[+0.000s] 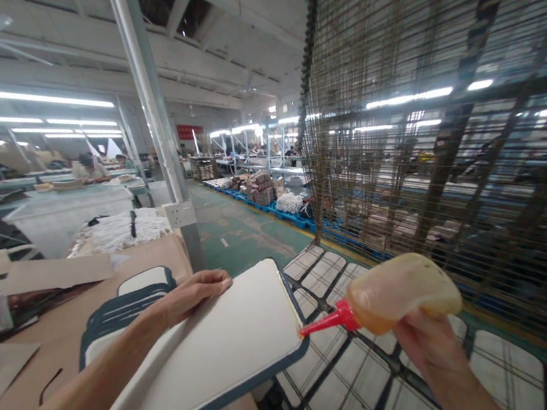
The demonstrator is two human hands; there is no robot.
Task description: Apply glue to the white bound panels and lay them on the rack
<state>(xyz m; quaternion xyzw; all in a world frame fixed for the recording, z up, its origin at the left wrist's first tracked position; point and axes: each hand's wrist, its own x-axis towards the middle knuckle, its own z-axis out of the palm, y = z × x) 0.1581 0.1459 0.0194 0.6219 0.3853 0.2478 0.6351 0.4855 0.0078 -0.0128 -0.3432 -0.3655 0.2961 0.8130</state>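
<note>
A cream panel with a dark blue border is held out in front of me. My left hand has its fingers curled closed at the panel's upper edge. My right hand is wrapped around a translucent glue bottle containing yellowish liquid. The bottle lies tilted sideways, and its red nozzle points left. The nozzle tip meets the panel's right edge near the lower corner. A thin yellowish line runs along that edge. Left of the panel, a stack of similar dark-edged panels sits on the brown-topped table.
Below the panel and to the right, dark-edged pieces lie on a wire rack. Raised wire shelves stand at the right. Beige pieces and white straps lie on the left table. A metal post rises behind. People work farther back.
</note>
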